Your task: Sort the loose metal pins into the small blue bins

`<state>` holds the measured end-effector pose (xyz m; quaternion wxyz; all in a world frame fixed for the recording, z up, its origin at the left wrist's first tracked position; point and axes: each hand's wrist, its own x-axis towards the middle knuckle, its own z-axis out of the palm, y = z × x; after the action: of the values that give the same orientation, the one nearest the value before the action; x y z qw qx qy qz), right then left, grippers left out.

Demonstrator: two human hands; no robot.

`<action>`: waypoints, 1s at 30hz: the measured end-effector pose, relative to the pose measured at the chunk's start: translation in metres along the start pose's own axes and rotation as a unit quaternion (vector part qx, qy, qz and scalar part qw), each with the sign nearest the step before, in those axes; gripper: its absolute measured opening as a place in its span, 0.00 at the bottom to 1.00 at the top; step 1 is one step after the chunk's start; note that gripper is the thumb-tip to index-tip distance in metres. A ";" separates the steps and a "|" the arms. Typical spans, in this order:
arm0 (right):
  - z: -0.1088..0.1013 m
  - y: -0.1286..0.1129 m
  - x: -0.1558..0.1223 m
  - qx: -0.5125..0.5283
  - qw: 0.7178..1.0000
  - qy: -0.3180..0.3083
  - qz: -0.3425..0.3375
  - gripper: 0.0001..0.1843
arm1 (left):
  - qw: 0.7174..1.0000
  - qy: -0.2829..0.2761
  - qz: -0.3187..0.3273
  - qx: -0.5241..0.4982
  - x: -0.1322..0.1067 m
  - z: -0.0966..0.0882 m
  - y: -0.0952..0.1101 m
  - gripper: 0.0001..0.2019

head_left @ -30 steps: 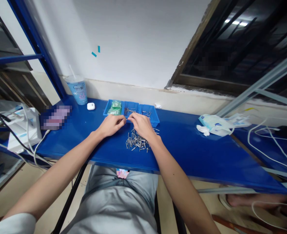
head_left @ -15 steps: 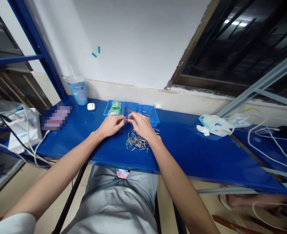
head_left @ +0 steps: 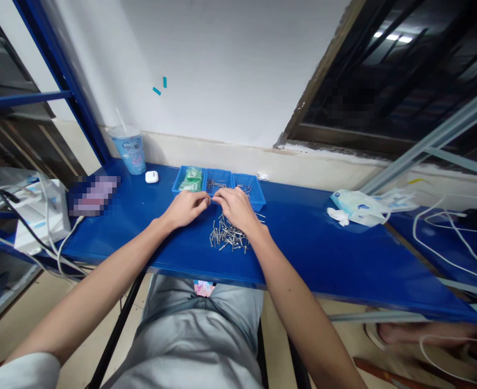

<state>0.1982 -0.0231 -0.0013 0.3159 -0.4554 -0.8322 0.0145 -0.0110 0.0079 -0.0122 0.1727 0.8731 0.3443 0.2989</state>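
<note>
My left hand (head_left: 187, 208) is closed in a pinch just in front of the blue bins. Opposite it, my right hand (head_left: 236, 209) pinches too, the fingertips of both hands almost meeting around a thin silver pop rivet (head_left: 211, 199), mostly hidden. Below my right hand and partly under its wrist lies a loose pile of pop rivets (head_left: 227, 236). Behind the hands stand three joined blue bins (head_left: 258, 203). The left bin holds green-and-clear plastic packets (head_left: 192, 179); the middle one has rivets (head_left: 217, 183), and the right one has a few rivets (head_left: 244, 189).
On the blue table (head_left: 303, 243), a lidded cup with a straw (head_left: 128, 151) and a white earbud case (head_left: 151, 176) stand at back left. A power strip with cables (head_left: 44, 216) is at far left. A tissue pack (head_left: 355, 208) lies at right. Another person's foot (head_left: 388, 332) shows below right.
Hardly anything differs. My fingertips have shifted very slightly around the rivet, and less of it shows between them; the pile and bins are the same.
</note>
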 end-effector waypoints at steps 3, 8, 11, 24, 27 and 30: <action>0.001 0.001 0.000 0.022 1.000 -0.004 0.005 0.07 | 1.000 0.000 0.003 0.000 0.000 0.000 0.000 0.17; 0.002 0.002 0.000 0.015 1.000 -0.014 0.008 0.12 | 1.000 -0.001 0.003 0.003 0.000 0.000 -0.001 0.17; 0.002 0.002 0.000 0.034 0.999 -0.002 0.001 0.09 | 1.000 -0.001 0.003 0.005 0.000 0.000 -0.001 0.17; 0.001 0.000 0.000 0.039 0.999 -0.020 0.018 0.08 | 1.000 -0.006 0.000 0.012 0.000 0.000 0.001 0.17; 0.002 0.001 0.000 0.031 0.999 -0.021 0.033 0.13 | 1.000 -0.005 0.003 0.013 0.000 0.001 0.002 0.17; 0.001 0.000 -0.001 0.035 0.999 -0.003 0.035 0.14 | 1.000 0.002 0.001 -0.002 0.000 0.000 0.003 0.17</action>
<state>0.1984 -0.0232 -0.0025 0.3281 -0.4725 -0.8161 0.0561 -0.0094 0.0053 -0.0110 0.1731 0.8725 0.3434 0.3016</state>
